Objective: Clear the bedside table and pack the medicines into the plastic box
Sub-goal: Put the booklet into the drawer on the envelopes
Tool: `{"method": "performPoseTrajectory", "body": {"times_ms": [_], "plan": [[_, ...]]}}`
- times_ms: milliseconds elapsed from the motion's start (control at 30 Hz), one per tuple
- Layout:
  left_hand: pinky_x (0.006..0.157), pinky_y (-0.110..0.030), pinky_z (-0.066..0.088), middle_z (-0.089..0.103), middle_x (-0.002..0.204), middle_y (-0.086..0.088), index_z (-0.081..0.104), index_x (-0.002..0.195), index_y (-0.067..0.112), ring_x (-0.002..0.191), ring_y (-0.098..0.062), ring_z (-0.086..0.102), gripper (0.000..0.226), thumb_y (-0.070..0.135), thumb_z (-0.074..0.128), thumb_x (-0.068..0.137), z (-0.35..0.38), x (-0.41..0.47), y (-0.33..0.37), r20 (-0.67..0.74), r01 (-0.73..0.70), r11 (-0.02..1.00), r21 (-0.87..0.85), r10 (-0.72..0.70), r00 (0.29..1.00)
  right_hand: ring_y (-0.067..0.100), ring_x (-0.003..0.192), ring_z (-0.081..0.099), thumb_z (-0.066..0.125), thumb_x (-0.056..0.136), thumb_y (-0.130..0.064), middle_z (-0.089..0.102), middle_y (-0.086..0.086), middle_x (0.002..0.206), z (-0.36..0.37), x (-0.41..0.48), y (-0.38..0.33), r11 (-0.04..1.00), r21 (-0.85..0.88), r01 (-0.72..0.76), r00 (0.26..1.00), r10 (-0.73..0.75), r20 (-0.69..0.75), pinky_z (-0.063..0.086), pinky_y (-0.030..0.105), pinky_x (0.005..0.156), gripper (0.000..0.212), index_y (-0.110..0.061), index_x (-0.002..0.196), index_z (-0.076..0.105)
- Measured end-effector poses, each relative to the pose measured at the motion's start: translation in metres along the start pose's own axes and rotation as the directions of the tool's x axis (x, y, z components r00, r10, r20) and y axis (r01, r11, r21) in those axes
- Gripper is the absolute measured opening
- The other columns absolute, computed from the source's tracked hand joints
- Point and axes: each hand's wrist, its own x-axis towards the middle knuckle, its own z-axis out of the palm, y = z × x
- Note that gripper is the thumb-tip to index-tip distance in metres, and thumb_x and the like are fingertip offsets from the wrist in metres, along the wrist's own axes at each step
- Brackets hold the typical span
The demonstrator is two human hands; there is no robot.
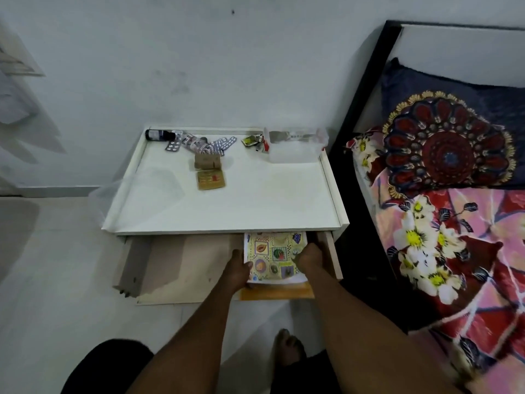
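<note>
Both hands are down in the open wooden drawer (181, 265). The left hand (238, 270) curls round the left edge of a yellow fruit-patterned paper sheet (272, 255), and the right hand (309, 257) curls its fingers on the right edge, so the sheet is gripped from both sides. Under it lies an orange envelope (279, 292). Beyond the hands, up on the white desk (255, 200), the medicines sit untouched: silver blister packs (199, 143) and a dark bottle (159, 135) are far ahead of the left hand, with a brown carton (207, 160) and a gold blister strip (211, 180) nearer. The clear plastic box (295, 149) stands far ahead of the right hand, at the desk's back corner.
</note>
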Motion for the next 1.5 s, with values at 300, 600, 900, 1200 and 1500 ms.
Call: {"method": "performPoseTrajectory", "body": {"times_ms": [300, 600, 900, 1200, 1500], "plan": [[0.101, -0.041, 0.051, 0.049, 0.133, -0.023, 0.047, 0.145, 0.008, 0.115, -0.036, 0.061, 0.053, 0.028, 0.063, 0.099, 0.005, 0.059, -0.007, -0.018, -0.148, 0.788, 0.597, 0.197, 0.98, 0.033, 0.137, 0.047, 0.061, 0.096, -0.007, 0.046, 0.022, 0.146, 0.015, 0.034, 0.001, 0.939, -0.316, 0.139, 0.979, -0.179, -0.098, 0.042, 0.034, 0.11, 0.06, 0.007, 0.146, 0.031], [0.106, -0.041, 0.045, 0.045, 0.144, -0.024, 0.048, 0.136, -0.001, 0.13, -0.037, 0.05, 0.04, 0.019, 0.053, 0.101, -0.028, 0.01, 0.02, 0.127, -0.093, 0.61, 0.787, -0.012, 0.992, 0.032, 0.12, 0.061, 0.064, 0.096, -0.019, 0.063, 0.019, 0.126, 0.002, -0.021, -0.019, 0.872, -0.36, 0.333, 0.942, -0.328, 0.076, 0.055, 0.037, 0.093, 0.033, -0.001, 0.122, 0.06], [0.085, -0.038, 0.058, 0.071, 0.121, -0.011, 0.065, 0.126, 0.004, 0.11, -0.026, 0.07, 0.031, 0.02, 0.056, 0.101, -0.086, -0.082, 0.093, 0.341, -0.202, 0.765, 0.611, -0.024, 0.94, 0.033, 0.103, 0.064, 0.059, 0.091, -0.003, 0.068, 0.018, 0.103, -0.041, -0.105, -0.059, 0.731, -0.311, 0.607, 0.786, -0.609, 0.103, 0.051, 0.032, 0.076, 0.011, 0.001, 0.095, 0.068], [0.084, -0.041, 0.059, 0.073, 0.109, -0.021, 0.071, 0.108, -0.003, 0.096, -0.032, 0.071, 0.021, -0.001, 0.059, 0.091, -0.128, -0.038, 0.153, -0.024, -0.412, 0.834, 0.368, 0.451, 0.892, 0.031, 0.117, 0.061, 0.054, 0.091, -0.004, 0.068, 0.015, 0.123, -0.091, -0.065, -0.118, 0.686, -0.237, 0.688, 0.661, -0.727, -0.186, 0.051, 0.035, 0.097, 0.031, -0.002, 0.118, 0.069], [0.093, -0.044, 0.055, 0.075, 0.102, -0.015, 0.07, 0.099, 0.003, 0.099, -0.033, 0.071, 0.024, 0.02, 0.055, 0.096, -0.111, 0.123, 0.244, -0.319, -0.467, 0.876, 0.117, 0.479, 0.818, 0.037, 0.12, 0.05, 0.062, 0.091, -0.028, 0.057, 0.019, 0.124, -0.138, 0.103, -0.177, 0.865, 0.047, 0.499, 0.513, -0.251, -0.821, 0.044, 0.044, 0.102, 0.044, 0.0, 0.124, 0.054]]}}
